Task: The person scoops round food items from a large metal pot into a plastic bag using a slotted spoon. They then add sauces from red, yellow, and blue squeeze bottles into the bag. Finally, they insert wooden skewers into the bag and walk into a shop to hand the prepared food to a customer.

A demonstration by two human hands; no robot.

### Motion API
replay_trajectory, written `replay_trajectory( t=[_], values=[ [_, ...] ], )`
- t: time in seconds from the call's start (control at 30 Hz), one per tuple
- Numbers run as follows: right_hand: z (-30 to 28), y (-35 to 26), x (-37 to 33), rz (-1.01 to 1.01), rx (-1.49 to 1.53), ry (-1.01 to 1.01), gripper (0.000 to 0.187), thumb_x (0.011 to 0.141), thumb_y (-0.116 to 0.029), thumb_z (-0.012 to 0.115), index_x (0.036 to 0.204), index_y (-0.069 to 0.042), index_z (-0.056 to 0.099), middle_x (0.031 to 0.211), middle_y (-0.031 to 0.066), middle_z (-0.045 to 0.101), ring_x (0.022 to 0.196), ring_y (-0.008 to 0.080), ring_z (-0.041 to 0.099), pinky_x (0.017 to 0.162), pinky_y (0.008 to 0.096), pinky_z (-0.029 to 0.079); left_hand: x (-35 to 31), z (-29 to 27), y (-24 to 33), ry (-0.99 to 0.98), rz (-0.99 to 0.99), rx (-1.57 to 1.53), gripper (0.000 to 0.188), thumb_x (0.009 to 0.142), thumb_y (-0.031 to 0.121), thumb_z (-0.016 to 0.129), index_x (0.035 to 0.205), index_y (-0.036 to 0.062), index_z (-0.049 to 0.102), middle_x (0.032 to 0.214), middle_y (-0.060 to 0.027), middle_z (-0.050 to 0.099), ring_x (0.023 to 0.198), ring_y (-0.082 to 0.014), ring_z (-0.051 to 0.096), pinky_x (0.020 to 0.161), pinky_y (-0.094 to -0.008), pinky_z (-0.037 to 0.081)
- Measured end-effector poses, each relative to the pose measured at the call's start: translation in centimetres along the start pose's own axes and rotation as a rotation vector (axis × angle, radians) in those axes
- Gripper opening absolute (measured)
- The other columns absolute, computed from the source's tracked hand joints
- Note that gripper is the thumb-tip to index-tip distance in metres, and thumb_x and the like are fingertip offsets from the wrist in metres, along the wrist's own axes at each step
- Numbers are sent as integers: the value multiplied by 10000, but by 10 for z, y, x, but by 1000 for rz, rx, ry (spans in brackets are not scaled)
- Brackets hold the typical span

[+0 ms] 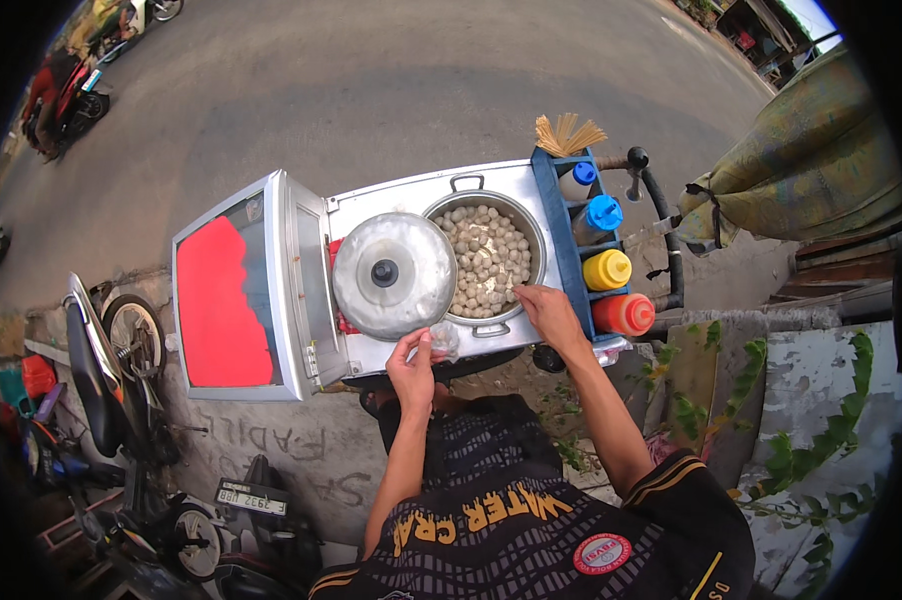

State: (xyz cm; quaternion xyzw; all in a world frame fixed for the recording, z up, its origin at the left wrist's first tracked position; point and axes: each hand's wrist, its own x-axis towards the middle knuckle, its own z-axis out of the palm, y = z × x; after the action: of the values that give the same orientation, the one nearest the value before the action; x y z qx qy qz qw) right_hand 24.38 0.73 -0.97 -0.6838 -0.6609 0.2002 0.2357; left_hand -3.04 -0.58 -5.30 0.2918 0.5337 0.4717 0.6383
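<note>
A metal pot [539,232] full of grey-brown meatballs [484,238] sits on the cart top, with a loop handle at its far and near sides. Its round metal lid [396,250] with a black knob lies to the left and overlaps the pot's rim. My left hand [411,372], just below the lid, is closed on a small clear plastic bag [445,342]. Over the pot's near right rim is my right hand [549,312], fingers pinched together. Whatever is between those fingertips is too small to make out.
A blue rack [561,235] on the cart's right holds squeeze bottles, including a yellow bottle [607,270] and a red bottle [626,315], plus wooden skewers [569,135]. The glass case [233,295] stands left. Parked motorbikes [121,370] are beyond; a road runs along the far side.
</note>
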Motion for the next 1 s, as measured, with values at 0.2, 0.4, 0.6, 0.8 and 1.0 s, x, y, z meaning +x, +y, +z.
replay_trajectory(
  t=[0.2, 0.4, 0.6, 0.8, 1.0],
  values=[
    [-9, -6, 7, -34, -27, -48, 184, 971, -105, 649, 1103, -22, 746, 979, 252, 717, 931, 440, 703, 816, 493, 567, 1, -1, 0, 20, 18, -5, 251, 1059, 153, 666, 1219, -39, 689, 1084, -108, 729, 782, -165, 726, 710, -287, 585],
    [6, 10, 1, 18, -3, -41, 193, 981, -115, 650, 1111, -13, 751, 993, 262, 723, 938, 440, 712, 819, 481, 573, 2, 1, 2, 17, 14, -20, 240, 1059, 126, 659, 1214, -54, 688, 1070, -115, 731, 780, -160, 724, 701, -283, 588],
    [2, 2, -5, 59, 123, 125, 199, 997, -143, 663, 1094, 2, 759, 1004, 248, 740, 937, 427, 722, 819, 465, 578, 3, -3, 3, 26, 12, 18, 245, 1059, 136, 660, 1216, -50, 688, 1068, -110, 729, 786, -161, 723, 711, -285, 587],
    [13, 8, 7, -14, 57, 0, 184, 980, -135, 669, 1090, -20, 760, 968, 244, 736, 937, 424, 720, 806, 478, 570, 4, -4, 5, 5, 11, 9, 256, 1056, 156, 667, 1221, -38, 691, 1072, -109, 725, 788, -164, 721, 723, -295, 587],
    [19, 7, 20, 3, -41, -109, 185, 965, -103, 665, 1096, -16, 762, 964, 257, 726, 917, 437, 719, 780, 488, 568, 3, -4, 3, -17, 7, 12, 256, 1058, 155, 664, 1228, -35, 689, 1082, -115, 727, 795, -168, 724, 726, -293, 589]
  ],
)
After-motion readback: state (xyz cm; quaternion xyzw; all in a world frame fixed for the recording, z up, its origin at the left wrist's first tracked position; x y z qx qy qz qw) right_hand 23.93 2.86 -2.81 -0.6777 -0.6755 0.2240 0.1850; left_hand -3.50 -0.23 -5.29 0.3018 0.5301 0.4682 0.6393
